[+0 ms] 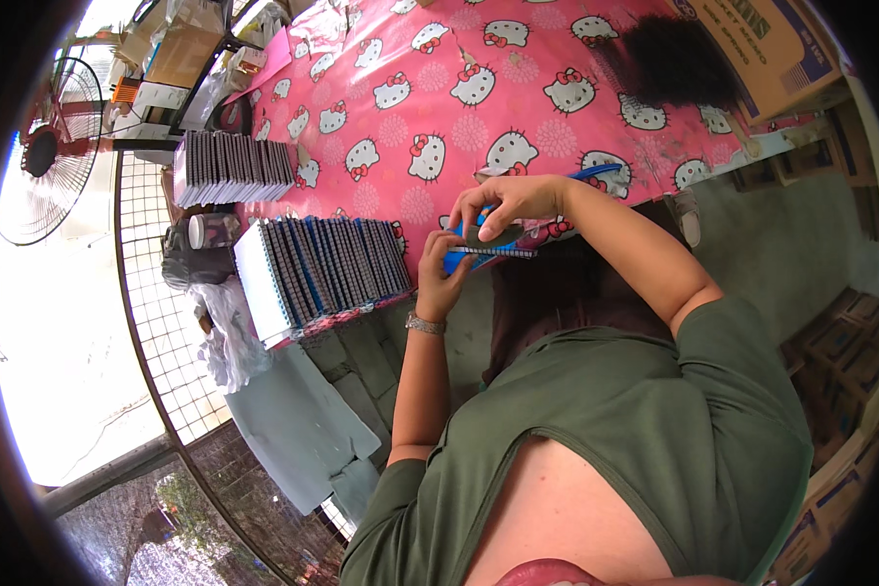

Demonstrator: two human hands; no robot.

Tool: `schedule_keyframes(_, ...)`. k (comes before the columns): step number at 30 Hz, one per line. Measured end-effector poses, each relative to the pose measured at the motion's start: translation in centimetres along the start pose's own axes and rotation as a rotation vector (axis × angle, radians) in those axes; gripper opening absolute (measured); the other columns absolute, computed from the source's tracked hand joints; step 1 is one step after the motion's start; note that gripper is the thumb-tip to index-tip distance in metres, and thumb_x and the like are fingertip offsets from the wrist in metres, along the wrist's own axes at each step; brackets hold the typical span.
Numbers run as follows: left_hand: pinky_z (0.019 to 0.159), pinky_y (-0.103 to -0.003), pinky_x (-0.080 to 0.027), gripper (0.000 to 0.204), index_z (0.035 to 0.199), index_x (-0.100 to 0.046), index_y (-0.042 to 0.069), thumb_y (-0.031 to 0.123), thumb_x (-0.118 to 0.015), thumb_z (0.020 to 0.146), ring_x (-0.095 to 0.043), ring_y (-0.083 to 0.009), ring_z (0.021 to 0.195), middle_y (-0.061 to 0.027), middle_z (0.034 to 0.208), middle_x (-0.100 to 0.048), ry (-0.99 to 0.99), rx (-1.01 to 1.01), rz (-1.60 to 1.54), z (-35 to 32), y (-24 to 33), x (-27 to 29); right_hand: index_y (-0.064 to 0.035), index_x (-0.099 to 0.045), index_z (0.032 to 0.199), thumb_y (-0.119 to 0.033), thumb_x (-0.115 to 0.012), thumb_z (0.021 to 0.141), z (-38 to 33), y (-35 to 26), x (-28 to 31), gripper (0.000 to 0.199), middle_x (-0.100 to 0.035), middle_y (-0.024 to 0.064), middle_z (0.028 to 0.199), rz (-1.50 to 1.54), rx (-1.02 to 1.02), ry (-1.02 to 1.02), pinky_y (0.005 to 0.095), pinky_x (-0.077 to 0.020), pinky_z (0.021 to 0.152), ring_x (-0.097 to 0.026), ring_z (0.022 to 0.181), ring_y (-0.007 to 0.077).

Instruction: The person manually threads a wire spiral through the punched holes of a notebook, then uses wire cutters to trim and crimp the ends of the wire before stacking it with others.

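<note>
Near the table's front edge my left hand (441, 273) grips a small spiral-bound notebook (488, 252) with a blue cover, its dark coil lying along the near side. My right hand (508, 207) reaches over from the right, fingers curled and thumb pressed down at the notebook. Under that thumb is a small dark, flat piece (503, 234) whose kind I cannot make out. Left of my hands a long row of spiral notebooks (337, 273) stands on edge, with grey and blue showing. Farther back is a second row of spiral notebooks (232, 168).
A pink patterned cloth (391, 137) covers the table. Blue strips (598, 170) lie right of my hands. At the far right are a dark bristly heap (679, 61) and a cardboard box (776, 54). A jar (213, 230), plastic bags (227, 337) and a fan (54, 151) are at the left.
</note>
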State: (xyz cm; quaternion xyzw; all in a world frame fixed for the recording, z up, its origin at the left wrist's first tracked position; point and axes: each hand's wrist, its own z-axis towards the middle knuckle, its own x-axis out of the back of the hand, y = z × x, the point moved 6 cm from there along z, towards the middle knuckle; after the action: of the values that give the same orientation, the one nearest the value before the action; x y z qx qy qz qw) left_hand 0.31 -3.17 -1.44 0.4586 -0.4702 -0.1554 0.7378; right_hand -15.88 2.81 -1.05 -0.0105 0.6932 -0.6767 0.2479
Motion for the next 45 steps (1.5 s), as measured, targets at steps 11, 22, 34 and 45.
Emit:
schedule_keyframes(11, 0.082, -0.031, -0.048, 0.034, 0.101, -0.055, 0.001, -0.001, -0.077, 0.074, -0.059, -0.0192, 0.091, -0.0083, 0.096, -0.057, -0.008, 0.033, -0.164, 0.1, -1.9, -0.2, -0.0057, -0.073, 0.101, -0.037, -0.083, 0.074, 1.9, -0.2, -0.1, 0.043, -0.057, 0.0069, 0.119, -0.234, -0.195, -0.010, 0.0353, -0.0416, 0.098, -0.053, 0.114, 0.0205)
schedule_keyframes(22, 0.069, -0.023, -0.050, 0.012, 0.102, -0.059, 0.000, 0.002, -0.067, 0.093, -0.060, -0.0073, 0.078, -0.0018, 0.088, -0.062, 0.211, 0.206, -0.377, -1.0, -2.2, 0.5, -0.0224, -0.061, 0.130, -0.047, -0.079, 0.074, -6.1, -3.0, 8.4, 0.064, -0.043, 0.0123, 0.145, -1.396, -0.073, 0.941, 0.0531, -0.0316, 0.110, -0.037, 0.135, 0.0372)
schedule_keyframes(34, 0.063, -0.030, -0.057, 0.020, 0.107, -0.059, 0.000, 0.012, -0.069, 0.094, -0.064, -0.0141, 0.071, -0.0082, 0.091, -0.062, 0.500, 0.119, -0.070, -1.2, -2.8, -0.1, -0.0130, -0.055, 0.136, -0.034, -0.068, 0.088, -14.8, 1.6, -1.3, 0.054, -0.052, 0.0107, 0.122, -1.737, -0.199, 0.760, 0.0453, -0.0358, 0.100, -0.047, 0.117, 0.0296)
schedule_keyframes(45, 0.063, -0.026, -0.059, 0.015, 0.107, -0.060, 0.000, 0.007, -0.066, 0.095, -0.065, -0.0100, 0.074, -0.0053, 0.084, -0.064, 0.510, 0.123, -0.065, -1.3, -2.3, 0.0, -0.0097, -0.058, 0.131, -0.021, -0.072, 0.080, -6.4, -1.3, -6.4, 0.054, -0.054, 0.0136, 0.116, -1.093, 0.181, 0.683, 0.0449, -0.0419, 0.098, -0.053, 0.108, 0.0335)
